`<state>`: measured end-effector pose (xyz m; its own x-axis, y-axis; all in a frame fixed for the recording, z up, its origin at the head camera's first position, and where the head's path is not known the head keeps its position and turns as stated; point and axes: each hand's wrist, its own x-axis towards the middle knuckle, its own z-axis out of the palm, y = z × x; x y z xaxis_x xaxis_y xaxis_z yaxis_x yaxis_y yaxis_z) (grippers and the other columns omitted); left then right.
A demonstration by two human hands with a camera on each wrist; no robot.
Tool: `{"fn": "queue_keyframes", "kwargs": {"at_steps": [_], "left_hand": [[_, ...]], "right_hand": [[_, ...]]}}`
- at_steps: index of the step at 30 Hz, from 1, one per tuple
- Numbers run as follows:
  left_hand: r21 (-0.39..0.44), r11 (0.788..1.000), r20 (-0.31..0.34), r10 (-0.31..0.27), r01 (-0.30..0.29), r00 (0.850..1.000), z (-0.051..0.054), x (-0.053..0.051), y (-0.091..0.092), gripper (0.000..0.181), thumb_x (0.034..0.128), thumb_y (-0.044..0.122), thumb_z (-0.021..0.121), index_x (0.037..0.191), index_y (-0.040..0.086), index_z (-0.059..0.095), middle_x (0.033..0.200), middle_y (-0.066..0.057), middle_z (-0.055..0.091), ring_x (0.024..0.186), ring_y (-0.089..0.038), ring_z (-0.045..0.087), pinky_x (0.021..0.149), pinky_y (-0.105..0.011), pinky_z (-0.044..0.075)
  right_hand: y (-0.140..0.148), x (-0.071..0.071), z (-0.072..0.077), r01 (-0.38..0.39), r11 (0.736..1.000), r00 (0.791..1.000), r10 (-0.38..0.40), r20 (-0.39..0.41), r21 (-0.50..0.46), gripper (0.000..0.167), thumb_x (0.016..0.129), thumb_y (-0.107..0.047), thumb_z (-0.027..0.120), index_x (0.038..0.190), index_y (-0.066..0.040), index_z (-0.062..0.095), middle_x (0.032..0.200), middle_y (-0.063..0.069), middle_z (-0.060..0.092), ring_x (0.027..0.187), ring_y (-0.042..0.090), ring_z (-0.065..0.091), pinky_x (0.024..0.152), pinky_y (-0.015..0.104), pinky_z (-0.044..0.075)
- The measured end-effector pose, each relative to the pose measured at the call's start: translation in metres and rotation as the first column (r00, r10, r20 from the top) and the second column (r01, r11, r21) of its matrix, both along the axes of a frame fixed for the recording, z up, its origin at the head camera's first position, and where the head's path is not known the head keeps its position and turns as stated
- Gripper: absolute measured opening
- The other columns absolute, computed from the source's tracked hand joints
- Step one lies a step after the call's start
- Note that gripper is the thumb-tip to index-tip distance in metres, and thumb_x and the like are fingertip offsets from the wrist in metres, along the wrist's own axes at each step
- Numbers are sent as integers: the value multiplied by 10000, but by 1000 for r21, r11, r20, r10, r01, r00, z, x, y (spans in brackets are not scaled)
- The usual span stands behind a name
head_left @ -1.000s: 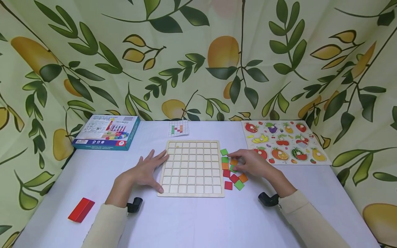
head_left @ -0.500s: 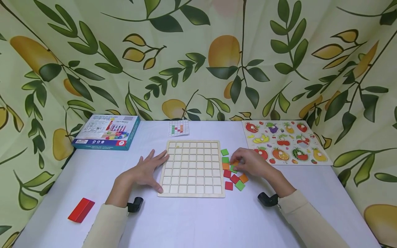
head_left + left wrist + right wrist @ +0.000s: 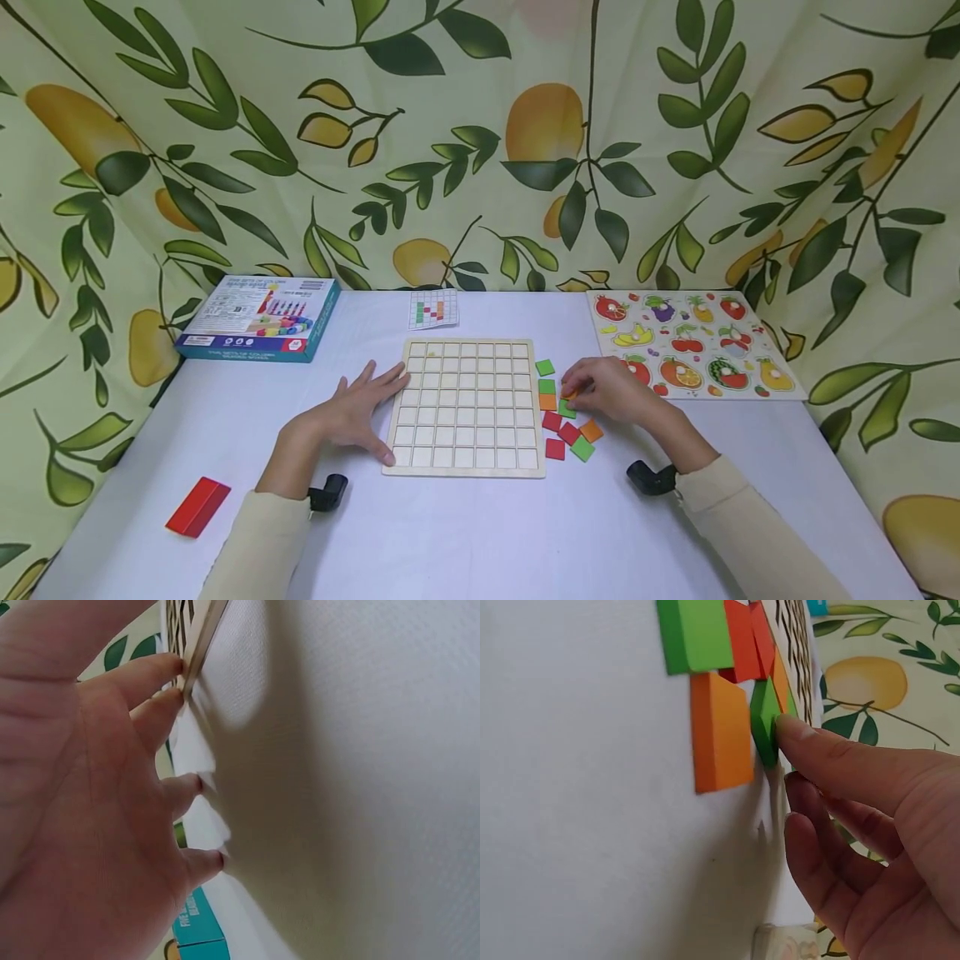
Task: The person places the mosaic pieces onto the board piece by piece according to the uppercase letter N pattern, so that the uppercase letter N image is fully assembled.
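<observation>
My left hand lies with spread fingers at the left edge of a wooden grid board, touching its frame. In the left wrist view, two fingertips of that hand meet the board's edge. Right of the board, thumb and fingers of my right hand pinch an orange tile, mostly covered by the fingers. A green tile is just below it; in the right wrist view the thumb is beside this green tile, and the right hand hides the pinched tile.
Several red, green and orange tiles lie along the board's right side. A small pattern card sits behind the board, a fruit puzzle back right, a box back left, and a red block front left.
My right fingers have drawn back slightly from the upper green tile and closed around the orange tile. The left hand has stayed at the board's edge.
</observation>
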<state>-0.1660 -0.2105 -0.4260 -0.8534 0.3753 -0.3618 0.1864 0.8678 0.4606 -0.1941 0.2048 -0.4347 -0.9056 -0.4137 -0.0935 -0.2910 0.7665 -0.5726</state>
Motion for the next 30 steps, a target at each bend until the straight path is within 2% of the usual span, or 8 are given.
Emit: {"fn": "queue_keyframes", "kwargs": {"at_steps": [5,12,19,25,30], "left_hand": [[0,1000,11,5,-5,1000,2,-1,0,1284,567,446,980,1622,198,291,1748,-34,129,1602,-453,-61,1228,-756,-45],[19,1000,12,-3,3,1000,3,-3,0,1271,575,422,979,1621,189,294,1749,-28,127,1602,-452,-66,1226,-758,-51],[36,999,22,0,-1,1000,1,-1,-1,1257,578,400,982,1617,191,305,1748,-20,133,1603,-449,-73,1222,-760,-63],[32,999,21,-2,1,1000,1,-2,1,1260,572,402,982,1618,206,307,1748,-7,136,1605,-442,-73,1224,-757,-60],[26,1000,27,-7,7,1000,0,-2,0,1264,578,418,978,1620,199,297,1750,-14,124,1601,-453,-83,1213,-772,-61]], "right_hand": [[0,-4,7,7,1000,1000,-7,-10,-7,115,830,-129,846,937,-164,822,1102,30,772,1015,192,703,836,291,630],[0,-12,15,23,999,1000,-23,-17,-33,134,833,-119,841,965,-140,831,1095,51,774,1054,233,702,827,264,628],[-4,-12,14,26,998,999,-28,-40,-58,149,827,-116,843,975,-126,834,1093,76,786,1077,269,713,865,333,637],[-13,-10,12,68,993,995,-74,-63,-95,154,826,-135,850,978,-131,836,1092,64,790,1032,231,729,838,297,635],[-26,-14,11,60,992,995,-68,-77,-112,156,836,-157,844,991,-140,835,1100,51,791,1000,200,735,822,251,629]]}}
